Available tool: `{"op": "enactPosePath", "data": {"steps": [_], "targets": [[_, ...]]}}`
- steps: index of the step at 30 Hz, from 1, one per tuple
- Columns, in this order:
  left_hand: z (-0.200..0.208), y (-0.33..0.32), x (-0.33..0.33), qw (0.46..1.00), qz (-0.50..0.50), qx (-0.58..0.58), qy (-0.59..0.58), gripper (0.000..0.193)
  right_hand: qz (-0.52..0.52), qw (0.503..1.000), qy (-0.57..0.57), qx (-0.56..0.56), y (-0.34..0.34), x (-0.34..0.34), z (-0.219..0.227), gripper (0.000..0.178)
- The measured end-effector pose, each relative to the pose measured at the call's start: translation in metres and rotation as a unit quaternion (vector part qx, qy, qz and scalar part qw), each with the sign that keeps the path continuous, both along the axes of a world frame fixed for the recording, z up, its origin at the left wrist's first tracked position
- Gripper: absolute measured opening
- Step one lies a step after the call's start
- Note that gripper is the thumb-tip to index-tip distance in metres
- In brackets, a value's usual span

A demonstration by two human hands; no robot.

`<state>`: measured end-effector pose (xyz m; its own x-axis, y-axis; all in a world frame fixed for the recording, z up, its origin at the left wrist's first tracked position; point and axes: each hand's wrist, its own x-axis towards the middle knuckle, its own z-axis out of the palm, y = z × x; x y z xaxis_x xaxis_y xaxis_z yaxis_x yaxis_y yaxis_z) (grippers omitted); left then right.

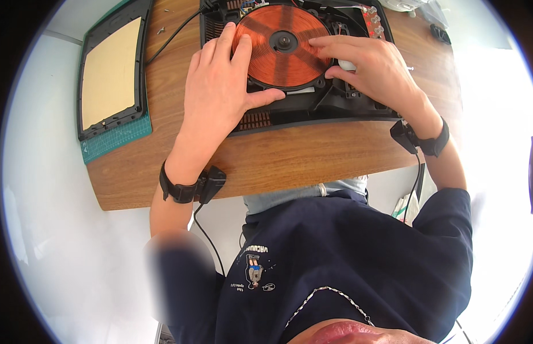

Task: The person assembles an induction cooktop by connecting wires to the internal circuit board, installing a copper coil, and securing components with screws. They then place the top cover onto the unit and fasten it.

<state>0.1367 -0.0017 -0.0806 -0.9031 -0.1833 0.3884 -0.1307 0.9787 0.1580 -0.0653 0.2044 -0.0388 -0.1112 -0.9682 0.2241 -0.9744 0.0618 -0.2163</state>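
Observation:
An induction cooker's black base (329,106) lies opened on the wooden table, its round copper coil (265,60) showing bare with a black hub at the centre. My left hand (218,86) is spread over the coil's left edge, fingers stretched out and thumb reaching along the lower rim. From the other side, my right hand (378,66) reaches over the coil's right edge. Its fingertips rest at the windings, and its thumb is apart from them near the rim. A small white rounded part (347,65) is partly hidden beneath that hand. Nothing shows gripped in either hand.
At the left, a black-framed cover panel (111,71) lies on a green cutting mat (120,137). Loose screws (161,30) and a black cable (173,39) lie between it and the base. A red circuit board (374,24) sits at the base's far right corner.

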Motion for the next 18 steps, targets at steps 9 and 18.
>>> {"op": "enactPosePath", "data": {"steps": [9, 18], "targets": [[0.002, 0.000, -0.001, 1.000, 0.002, -0.001, -0.018, 0.088, -0.022, 0.999, -0.009, 0.033, -0.001, 0.004, 0.005, 0.029], [0.004, 0.001, -0.001, 1.000, 0.010, -0.004, -0.030, 0.090, 0.042, 0.999, 0.019, 0.025, 0.024, 0.028, 0.014, 0.023]]}}
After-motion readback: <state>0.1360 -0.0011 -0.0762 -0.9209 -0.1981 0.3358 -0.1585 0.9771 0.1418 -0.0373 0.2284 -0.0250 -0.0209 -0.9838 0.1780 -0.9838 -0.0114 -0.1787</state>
